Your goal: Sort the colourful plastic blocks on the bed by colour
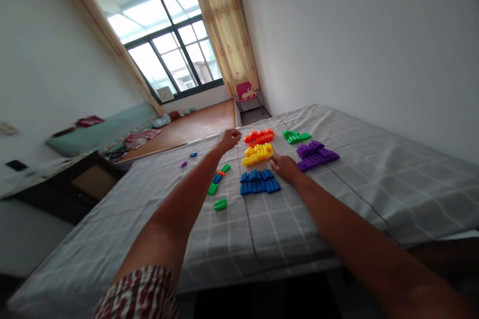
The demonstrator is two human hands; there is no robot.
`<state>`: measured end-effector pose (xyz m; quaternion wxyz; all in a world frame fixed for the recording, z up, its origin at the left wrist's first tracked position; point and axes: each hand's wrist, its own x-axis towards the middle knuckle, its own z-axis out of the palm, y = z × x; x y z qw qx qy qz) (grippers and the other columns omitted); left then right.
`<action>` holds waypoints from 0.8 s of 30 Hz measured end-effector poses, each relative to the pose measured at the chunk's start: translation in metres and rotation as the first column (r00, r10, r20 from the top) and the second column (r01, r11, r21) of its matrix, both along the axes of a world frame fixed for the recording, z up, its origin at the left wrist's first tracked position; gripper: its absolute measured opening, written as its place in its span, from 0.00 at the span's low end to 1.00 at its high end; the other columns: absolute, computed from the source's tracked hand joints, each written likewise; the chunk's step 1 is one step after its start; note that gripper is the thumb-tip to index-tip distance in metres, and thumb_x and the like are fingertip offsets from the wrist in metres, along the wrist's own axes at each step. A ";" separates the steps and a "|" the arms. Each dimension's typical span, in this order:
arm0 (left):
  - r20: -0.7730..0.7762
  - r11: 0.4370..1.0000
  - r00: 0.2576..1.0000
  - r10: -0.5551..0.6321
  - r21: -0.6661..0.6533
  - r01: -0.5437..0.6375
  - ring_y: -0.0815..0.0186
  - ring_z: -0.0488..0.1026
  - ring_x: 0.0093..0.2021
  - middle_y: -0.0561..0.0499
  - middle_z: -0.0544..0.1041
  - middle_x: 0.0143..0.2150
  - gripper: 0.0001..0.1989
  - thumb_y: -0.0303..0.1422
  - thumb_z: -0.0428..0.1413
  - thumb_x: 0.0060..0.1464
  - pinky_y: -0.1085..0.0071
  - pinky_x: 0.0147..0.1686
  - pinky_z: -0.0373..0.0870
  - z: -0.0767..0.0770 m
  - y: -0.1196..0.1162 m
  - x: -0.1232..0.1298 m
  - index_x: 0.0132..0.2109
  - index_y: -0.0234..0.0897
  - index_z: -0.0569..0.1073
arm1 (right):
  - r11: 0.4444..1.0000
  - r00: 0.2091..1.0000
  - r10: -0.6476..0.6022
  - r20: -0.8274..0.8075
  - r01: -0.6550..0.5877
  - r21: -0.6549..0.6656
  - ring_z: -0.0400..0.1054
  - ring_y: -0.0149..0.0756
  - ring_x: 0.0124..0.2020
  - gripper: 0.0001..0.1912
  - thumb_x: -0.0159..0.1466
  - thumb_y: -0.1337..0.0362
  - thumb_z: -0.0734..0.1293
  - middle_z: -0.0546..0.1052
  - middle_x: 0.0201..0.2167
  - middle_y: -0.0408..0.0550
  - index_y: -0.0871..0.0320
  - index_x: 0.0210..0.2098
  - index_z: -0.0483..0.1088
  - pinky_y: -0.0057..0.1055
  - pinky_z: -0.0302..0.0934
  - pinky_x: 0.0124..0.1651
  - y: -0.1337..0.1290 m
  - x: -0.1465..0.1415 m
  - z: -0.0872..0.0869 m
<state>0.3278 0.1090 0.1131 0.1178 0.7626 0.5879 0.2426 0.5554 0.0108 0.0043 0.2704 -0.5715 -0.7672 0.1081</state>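
Observation:
Small ribbed plastic building blocks lie sorted by colour on a grey checked cloth (pixel 209 246). My left hand (pixel 229 140), its fingers curled together, is just left of the orange blocks (pixel 259 136); whatever it may hold is hidden. At the right end of the yellow blocks (pixel 257 154), my right hand (pixel 283 166) has its fingertips pressed together, and I cannot make out what is between them. Two rows of blue blocks (pixel 259 182) lie nearer to me. Purple blocks (pixel 317 155) and green blocks (pixel 295 136) form groups to the right.
Left of the rows are a mixed strip of green, blue and orange blocks (pixel 218 178) and a loose green block (pixel 220 204). A blue piece (pixel 193 154) and a purple piece (pixel 183 164) lie farther left. Beyond stand a wooden platform (pixel 202 122) and a pink chair (pixel 245 90).

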 end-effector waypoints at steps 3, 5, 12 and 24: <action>-0.004 0.992 0.992 0.125 -0.034 -0.125 0.68 0.70 0.29 0.52 0.75 0.29 0.08 0.27 0.54 0.53 0.73 0.31 0.66 -0.001 -0.054 -0.101 0.39 0.33 0.76 | 0.988 0.987 -0.071 -0.141 0.088 0.123 0.73 0.38 0.39 0.18 0.69 0.60 0.53 0.80 0.39 0.52 0.59 0.49 0.70 0.28 0.60 0.41 -0.008 0.001 0.005; -0.010 0.976 0.978 0.209 -0.065 -0.210 0.67 0.71 0.30 0.53 0.75 0.27 0.08 0.27 0.54 0.53 0.72 0.31 0.66 -0.005 -0.091 -0.155 0.39 0.35 0.76 | 0.968 0.972 -0.090 -0.215 0.137 0.210 0.73 0.38 0.39 0.19 0.69 0.60 0.53 0.79 0.41 0.52 0.59 0.50 0.69 0.28 0.60 0.42 -0.015 -0.007 0.014; -0.064 0.987 0.993 0.096 -0.127 -0.103 0.64 0.73 0.34 0.51 0.78 0.31 0.08 0.25 0.56 0.50 0.68 0.38 0.69 -0.028 -0.158 -0.198 0.36 0.38 0.78 | 0.900 0.906 0.397 0.144 -0.415 0.131 0.71 0.38 0.47 0.18 0.64 0.67 0.60 0.77 0.48 0.50 0.54 0.52 0.71 0.30 0.60 0.49 -0.019 -0.110 0.052; -0.286 0.922 0.877 -0.386 -0.146 0.358 0.58 0.71 0.52 0.44 0.75 0.53 0.29 0.18 0.52 0.44 0.64 0.56 0.64 -0.057 -0.162 -0.132 0.55 0.41 0.73 | 0.930 0.832 0.364 0.420 -0.351 -0.111 0.67 0.42 0.53 0.22 0.61 0.69 0.65 0.72 0.55 0.56 0.58 0.54 0.70 0.31 0.60 0.52 0.039 -0.164 0.024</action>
